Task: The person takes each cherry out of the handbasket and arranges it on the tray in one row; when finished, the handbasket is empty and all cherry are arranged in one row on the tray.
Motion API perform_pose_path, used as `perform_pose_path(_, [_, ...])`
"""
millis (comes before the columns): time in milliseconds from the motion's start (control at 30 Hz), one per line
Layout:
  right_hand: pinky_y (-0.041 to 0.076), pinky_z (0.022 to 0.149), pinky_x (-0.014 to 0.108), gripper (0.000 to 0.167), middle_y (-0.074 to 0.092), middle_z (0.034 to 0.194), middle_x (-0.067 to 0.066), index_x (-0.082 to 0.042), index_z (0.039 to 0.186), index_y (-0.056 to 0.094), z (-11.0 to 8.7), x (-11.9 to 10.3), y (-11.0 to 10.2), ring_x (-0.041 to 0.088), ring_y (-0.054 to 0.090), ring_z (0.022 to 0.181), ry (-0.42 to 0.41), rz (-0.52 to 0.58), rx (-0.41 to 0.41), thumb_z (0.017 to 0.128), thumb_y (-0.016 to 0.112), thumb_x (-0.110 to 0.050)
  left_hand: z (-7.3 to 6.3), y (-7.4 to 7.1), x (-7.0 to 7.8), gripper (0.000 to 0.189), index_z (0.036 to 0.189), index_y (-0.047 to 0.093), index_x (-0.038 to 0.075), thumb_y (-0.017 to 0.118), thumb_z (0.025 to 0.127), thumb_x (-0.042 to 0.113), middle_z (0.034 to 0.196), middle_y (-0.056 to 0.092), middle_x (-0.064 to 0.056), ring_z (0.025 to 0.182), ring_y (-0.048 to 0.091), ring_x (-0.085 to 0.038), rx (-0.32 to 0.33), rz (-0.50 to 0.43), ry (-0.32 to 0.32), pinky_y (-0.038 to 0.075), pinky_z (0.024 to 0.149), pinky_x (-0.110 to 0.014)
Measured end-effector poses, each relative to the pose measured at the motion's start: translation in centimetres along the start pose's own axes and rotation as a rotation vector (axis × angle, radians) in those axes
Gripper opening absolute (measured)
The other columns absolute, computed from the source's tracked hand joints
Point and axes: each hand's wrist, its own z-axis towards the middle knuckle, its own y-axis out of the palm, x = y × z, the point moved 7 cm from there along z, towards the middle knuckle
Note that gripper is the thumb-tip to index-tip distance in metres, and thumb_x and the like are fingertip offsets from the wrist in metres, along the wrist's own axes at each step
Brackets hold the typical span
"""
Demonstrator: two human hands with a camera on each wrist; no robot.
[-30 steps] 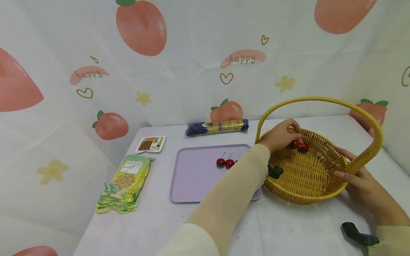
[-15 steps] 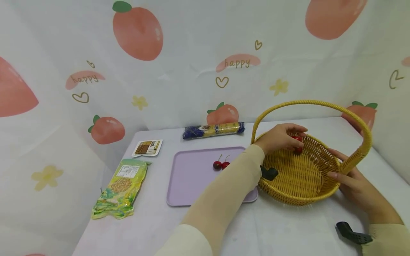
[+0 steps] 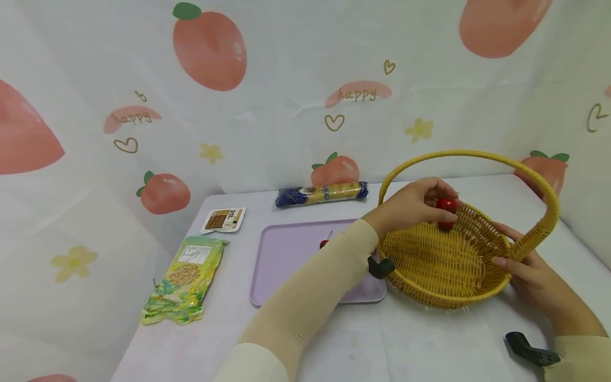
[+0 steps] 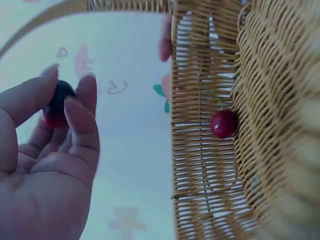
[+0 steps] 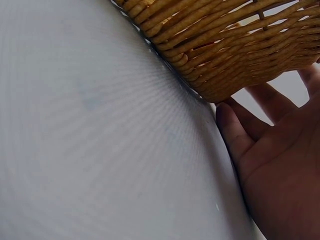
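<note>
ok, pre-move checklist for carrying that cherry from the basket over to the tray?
1. Grip on cherry: left hand pinches a red cherry in its fingertips, also seen in the left wrist view. ok.
2. Cherry off the weave: it sits above the basket floor. ok.
3. Basket steadied: right hand rests against the basket's right side by the handle base. ok.
4. Fruit left inside: one cherry in basket lies on the weave. not ok, another pick remains.
5. Landing spot: purple tray shows bare surface; a tray cherry lies on it, partly hidden by the sleeve. ok.
6. Stem snagged in weave: cannot tell.
</note>
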Motion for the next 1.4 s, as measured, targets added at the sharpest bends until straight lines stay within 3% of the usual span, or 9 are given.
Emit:
perform_pose_path(200, [0.050, 0.095, 0.017, 0.075, 0.050, 0.155, -0.008, -0.022, 0.172, 0.030, -0.4, 0.1, -0.4, 0.004, 0.061, 0.128, 0.003, 0.043, 0.019, 0.108, 0.039, 0.014, -4.0, 0.5, 0.1, 0.032, 0.127, 0.072, 0.003, 0.082, 0.097, -0.001, 0.115, 0.072, 0.004, 0.100, 0.074, -0.010, -0.028, -0.136, 0.063, 0.059, 0.090, -0.028])
perform_pose_path(333, [0.049, 0.094, 0.016, 0.076, 0.050, 0.155, -0.008, -0.022, 0.173, 0.030, -0.6, 0.3, -0.7, 0.003, 0.059, 0.128, -0.004, 0.045, 0.033, 0.108, 0.040, 0.015, -6.6, 0.3, 0.4, 0.032, 0.126, 0.073, 0.004, 0.083, 0.096, -0.002, 0.118, 0.070, 0.005, 0.099, 0.072, -0.012, -0.042, -0.137, 0.134, 0.059, 0.091, -0.031])
perform_pose_path(500, [0.044, 0.095, 0.013, 0.077, 0.044, 0.157, -0.006, -0.022, 0.174, 0.026, -0.7, 0.7, -1.1, 0.000, 0.054, 0.132, 0.007, 0.036, 0.042, 0.108, 0.041, 0.014, -9.6, -1.0, 0.2, 0.032, 0.125, 0.073, 0.001, 0.083, 0.095, -0.005, 0.114, 0.072, 0.002, 0.097, 0.072, -0.015, -0.015, -0.152, 0.174, 0.059, 0.089, -0.032])
perform_pose_path(667, [0.042, 0.097, 0.012, 0.077, 0.041, 0.158, -0.005, -0.023, 0.175, 0.024, -0.9, 0.9, -1.2, -0.001, 0.054, 0.131, 0.023, 0.029, 0.038, 0.109, 0.042, 0.013, -12.7, -3.5, -1.9, 0.031, 0.123, 0.075, 0.005, 0.085, 0.094, -0.002, 0.110, 0.076, -0.002, 0.094, 0.072, -0.016, 0.105, -0.146, 0.144, 0.056, 0.076, -0.027])
perform_pose_path(900, [0.049, 0.092, 0.014, 0.078, 0.045, 0.155, -0.007, -0.024, 0.174, 0.027, -0.4, 0.9, -1.4, -0.001, 0.058, 0.126, 0.029, 0.008, 0.046, 0.108, 0.043, 0.013, -17.1, -7.5, -6.7, 0.034, 0.125, 0.077, 0.007, 0.087, 0.093, 0.002, 0.115, 0.076, -0.009, 0.100, 0.073, -0.023, 0.294, -0.163, 0.045, 0.061, 0.086, -0.036])
perform_pose_path(1167, [0.047, 0.092, 0.012, 0.076, 0.045, 0.156, -0.006, -0.025, 0.174, 0.027, 0.1, 1.1, -0.9, -0.001, 0.057, 0.128, 0.049, 0.010, 0.043, 0.109, 0.044, 0.011, -20.4, -12.0, -9.7, 0.034, 0.125, 0.077, 0.009, 0.088, 0.094, 0.007, 0.116, 0.076, -0.009, 0.096, 0.071, -0.023, 0.489, -0.102, -0.043, 0.057, 0.083, -0.032])
perform_pose_path(1400, [0.047, 0.091, 0.013, 0.075, 0.050, 0.154, -0.009, -0.024, 0.173, 0.029, 0.5, 0.9, -0.8, 0.001, 0.058, 0.127, 0.034, 0.039, 0.033, 0.109, 0.043, 0.012, -22.2, -15.2, -12.5, 0.035, 0.125, 0.075, 0.001, 0.087, 0.092, 0.002, 0.116, 0.077, -0.010, 0.100, 0.075, -0.021, 0.626, -0.089, -0.124, 0.057, 0.085, -0.030])
